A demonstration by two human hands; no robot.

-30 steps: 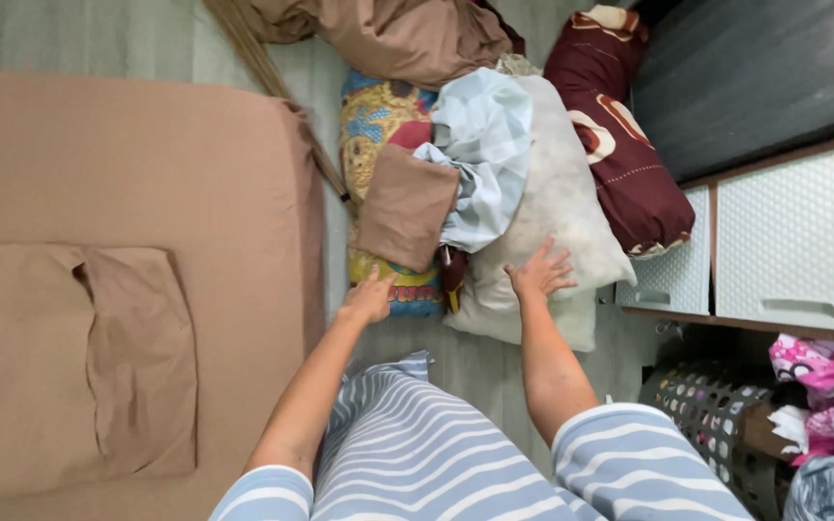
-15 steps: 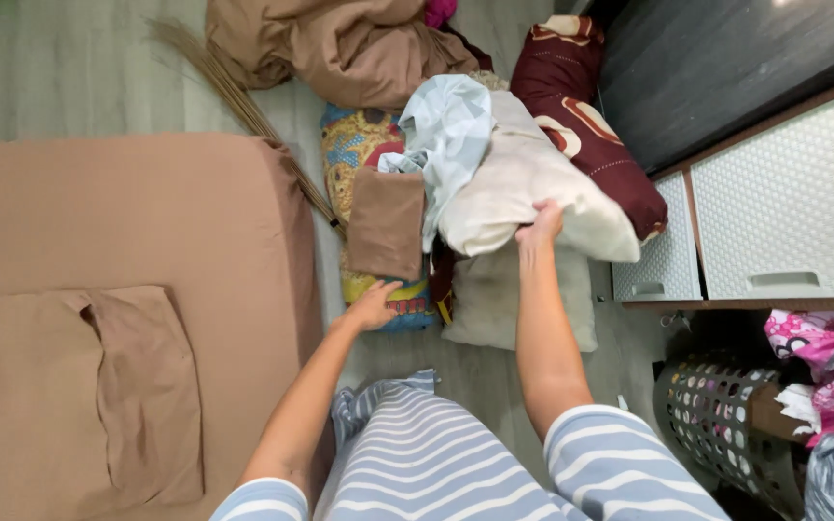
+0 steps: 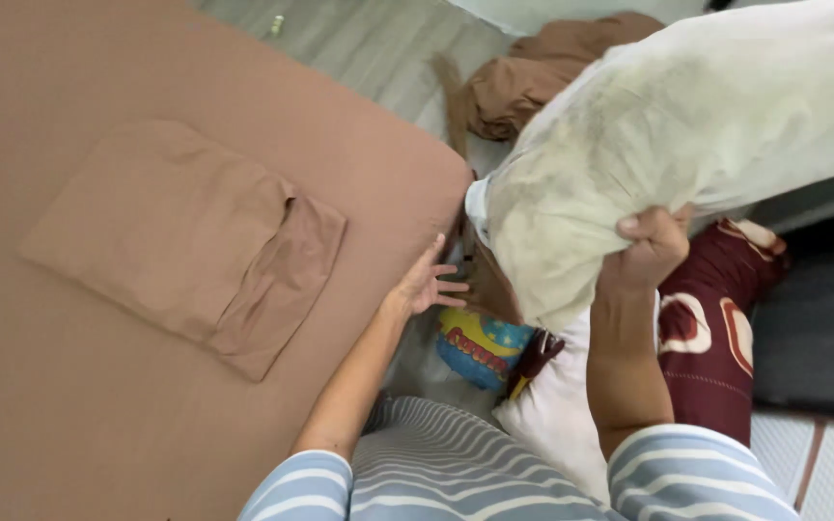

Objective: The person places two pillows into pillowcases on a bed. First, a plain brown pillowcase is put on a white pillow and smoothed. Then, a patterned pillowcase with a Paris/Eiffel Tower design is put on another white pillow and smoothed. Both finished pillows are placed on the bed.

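Note:
My right hand (image 3: 651, 249) grips the lower edge of a large off-white pillow (image 3: 687, 135) and holds it up in the air, filling the upper right of the view. My left hand (image 3: 425, 282) hovers with fingers spread beside the corner of the mattress (image 3: 98, 405), which wears a brown fitted sheet. It holds nothing. A folded brown pillowcase (image 3: 195, 241) lies flat on the mattress to the left. Under the raised pillow, a colourful patterned pillow (image 3: 480, 347) and a maroon bolster (image 3: 716, 347) lie on the floor.
Another white pillow (image 3: 557, 415) lies on the floor between my arms. A crumpled brown cloth (image 3: 523, 82) is heaped on the grey floor behind. A dark mat (image 3: 818, 328) lies at the right edge. My striped blue-and-white clothing fills the bottom.
My right hand has lifted the off-white pillow off the pile and up high. My left hand left the colourful pillow and now hangs open by the mattress corner. The view has swung left.

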